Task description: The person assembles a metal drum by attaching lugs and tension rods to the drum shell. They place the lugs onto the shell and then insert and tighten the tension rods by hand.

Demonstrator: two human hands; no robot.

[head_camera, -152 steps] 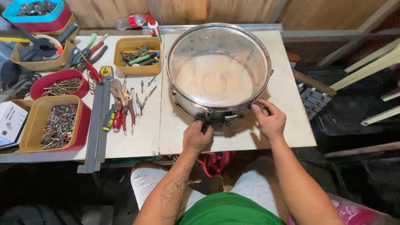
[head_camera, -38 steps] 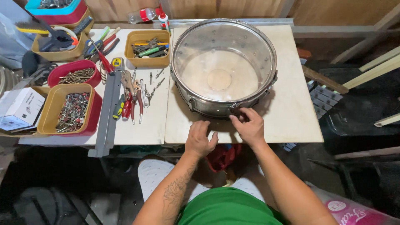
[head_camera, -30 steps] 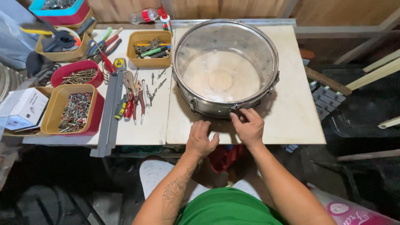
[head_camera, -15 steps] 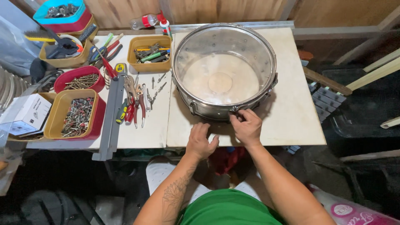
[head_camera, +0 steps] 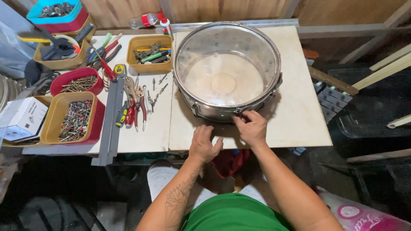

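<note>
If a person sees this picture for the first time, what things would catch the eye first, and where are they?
First, the big metal drum, open side up, on the pale board in the middle. The right hand touches its near rim, and the left hand rests on the board just below it. To the left lie trays of screws and a row of pliers.

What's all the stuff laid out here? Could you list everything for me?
Round metal snare drum shell: one, silver, on the pale board.
Pale wooden board: one, cream, under the drum.
Mustard plastic trays: three, left of the drum, holding tools and screws.
Red bowl of screws: one, far left.
Red-handled pliers: a few, beside the grey metal rail.
Blue tub: one, top left.
White cardboard box: one, left edge.
Left hand: open, at the board's near edge.
Right hand: fingers on the drum's near rim.
</note>
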